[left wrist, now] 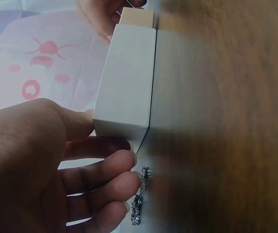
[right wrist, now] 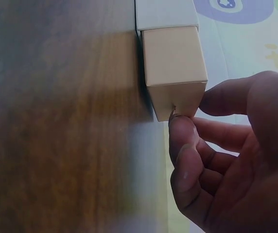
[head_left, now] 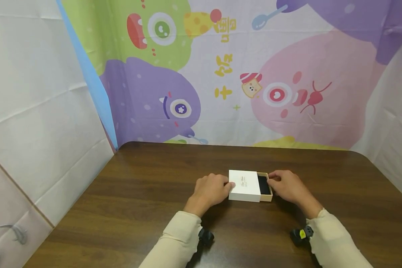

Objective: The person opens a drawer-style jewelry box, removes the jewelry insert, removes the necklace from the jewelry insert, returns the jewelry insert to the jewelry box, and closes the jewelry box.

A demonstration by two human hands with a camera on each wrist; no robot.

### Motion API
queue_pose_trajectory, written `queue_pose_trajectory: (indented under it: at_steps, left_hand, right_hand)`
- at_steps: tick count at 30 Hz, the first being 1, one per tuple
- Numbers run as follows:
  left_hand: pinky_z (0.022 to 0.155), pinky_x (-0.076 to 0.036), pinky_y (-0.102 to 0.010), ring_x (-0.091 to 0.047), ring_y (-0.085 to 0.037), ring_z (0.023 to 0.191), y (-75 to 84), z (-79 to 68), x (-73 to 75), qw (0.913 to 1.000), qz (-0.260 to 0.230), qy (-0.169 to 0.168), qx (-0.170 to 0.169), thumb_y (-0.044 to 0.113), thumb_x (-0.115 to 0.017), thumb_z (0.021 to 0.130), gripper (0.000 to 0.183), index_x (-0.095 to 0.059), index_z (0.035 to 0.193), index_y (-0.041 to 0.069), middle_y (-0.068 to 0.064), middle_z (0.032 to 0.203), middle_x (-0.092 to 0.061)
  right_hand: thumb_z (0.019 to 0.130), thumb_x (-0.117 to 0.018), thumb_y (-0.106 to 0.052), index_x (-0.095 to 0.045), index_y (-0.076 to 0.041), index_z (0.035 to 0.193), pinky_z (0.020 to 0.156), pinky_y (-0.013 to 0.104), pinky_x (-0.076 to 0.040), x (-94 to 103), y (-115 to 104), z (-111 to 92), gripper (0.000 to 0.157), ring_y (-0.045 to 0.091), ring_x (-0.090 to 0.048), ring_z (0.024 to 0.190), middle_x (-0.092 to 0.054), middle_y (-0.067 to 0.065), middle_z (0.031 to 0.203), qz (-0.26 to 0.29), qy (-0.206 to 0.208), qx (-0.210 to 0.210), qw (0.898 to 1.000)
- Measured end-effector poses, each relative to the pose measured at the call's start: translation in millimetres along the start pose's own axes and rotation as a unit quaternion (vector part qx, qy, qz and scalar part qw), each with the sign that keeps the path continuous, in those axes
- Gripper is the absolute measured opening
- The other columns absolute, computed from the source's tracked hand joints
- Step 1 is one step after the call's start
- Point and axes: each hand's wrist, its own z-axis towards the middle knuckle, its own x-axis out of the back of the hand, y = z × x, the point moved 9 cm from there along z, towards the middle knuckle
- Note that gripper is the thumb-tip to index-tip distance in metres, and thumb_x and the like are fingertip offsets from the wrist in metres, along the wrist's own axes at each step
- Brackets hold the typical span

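Note:
A small white drawer box lies on the table, its white sleeve printed with faint lettering. The tan inner drawer is pulled partly out of the sleeve's right side, showing a black lining. My left hand holds the sleeve's left end, thumb on the top edge and forefinger against the end face. At the drawer's outer end, my right hand pinches the drawer, fingertips at a small tab on its front. Beside my left fingertips lies a silvery chain, hidden in the head view.
The brown wooden table has rounded far corners. A cartoon-printed cloth hangs behind its far edge, with pale sheets at both sides. Black wrist cameras sit below both sleeves, close to the tabletop.

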Motion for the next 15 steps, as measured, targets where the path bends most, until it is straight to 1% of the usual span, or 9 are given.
queue_pose_trajectory:
  at_steps: [9,15]
  left_hand:
    - [0.060,-0.041,-0.036,-0.054,-0.014,0.066,-0.1,-0.4,-0.2,1.0000,-0.007,-0.003,0.001,0.045,-0.058,0.100,0.029,-0.076,0.098,0.022,0.007,0.080,-0.065]
    - [0.058,-0.040,-0.035,-0.053,-0.014,0.064,0.3,0.1,-0.2,1.0000,-0.005,-0.002,-0.001,0.045,-0.058,0.100,0.029,-0.076,0.095,0.023,0.007,0.076,-0.063]
  right_hand:
    - [0.098,-0.059,-0.015,-0.064,0.009,0.123,0.058,0.034,-0.050,-4.6,-3.3,-1.4,0.035,0.017,-0.064,0.065,-0.070,0.017,0.097,0.014,-0.019,-0.009,1.000]
    - [0.098,-0.058,-0.016,-0.063,0.009,0.125,0.058,0.034,-0.050,-6.7,-5.0,-1.7,0.037,0.017,-0.064,0.065,-0.070,0.016,0.096,0.015,-0.026,-0.009,1.000]
